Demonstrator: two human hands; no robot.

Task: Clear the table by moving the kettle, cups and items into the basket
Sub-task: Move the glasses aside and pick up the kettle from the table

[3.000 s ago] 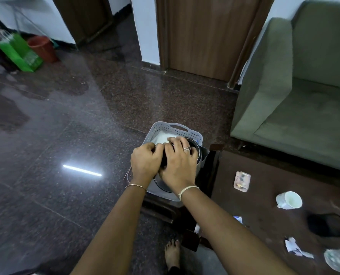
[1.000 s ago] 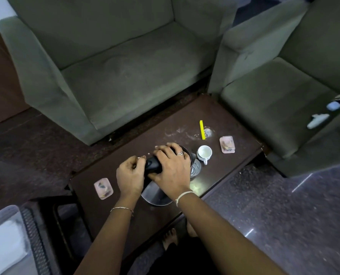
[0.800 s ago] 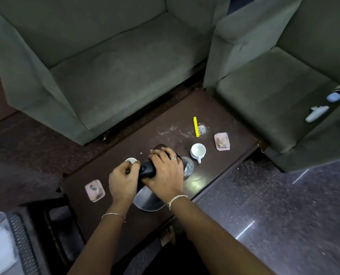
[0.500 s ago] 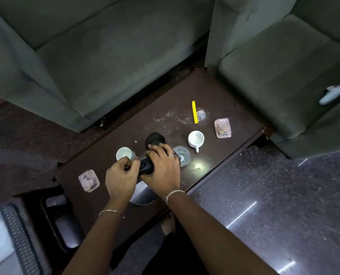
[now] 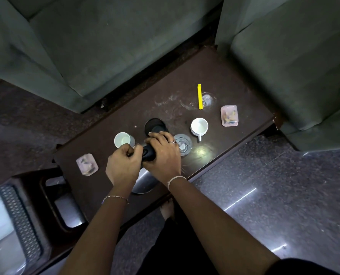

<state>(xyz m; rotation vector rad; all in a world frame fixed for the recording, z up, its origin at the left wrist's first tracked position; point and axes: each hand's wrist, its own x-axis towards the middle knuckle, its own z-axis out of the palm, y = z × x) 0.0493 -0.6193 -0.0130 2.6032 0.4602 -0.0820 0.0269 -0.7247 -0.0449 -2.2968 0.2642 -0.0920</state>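
A steel kettle (image 5: 145, 181) with a black handle (image 5: 149, 154) sits over the near edge of the dark brown table (image 5: 224, 76). My left hand (image 5: 123, 165) and my right hand (image 5: 163, 155) both grip its handle and top. Just beyond my hands stand a white cup (image 5: 123, 139), a black round base (image 5: 155, 126) and a clear glass (image 5: 183, 144). A white mug (image 5: 199, 127) stands further right. A yellow stick (image 5: 199, 96) and two pink packets (image 5: 229, 115) (image 5: 87, 164) lie flat. The grey basket (image 5: 19, 217) shows at the lower left.
Green sofas (image 5: 85, 36) (image 5: 294, 56) close in the table's far and right sides. A dark wooden stand (image 5: 65, 211) sits between the table and the basket. Polished granite floor (image 5: 284, 195) lies to the right, with my foot (image 5: 166, 210) under the table edge.
The view swung from the basket to the table, kettle still in both hands. Over the last second the kettle came slightly nearer the table's front edge, uncovering the black base, white cup and glass.
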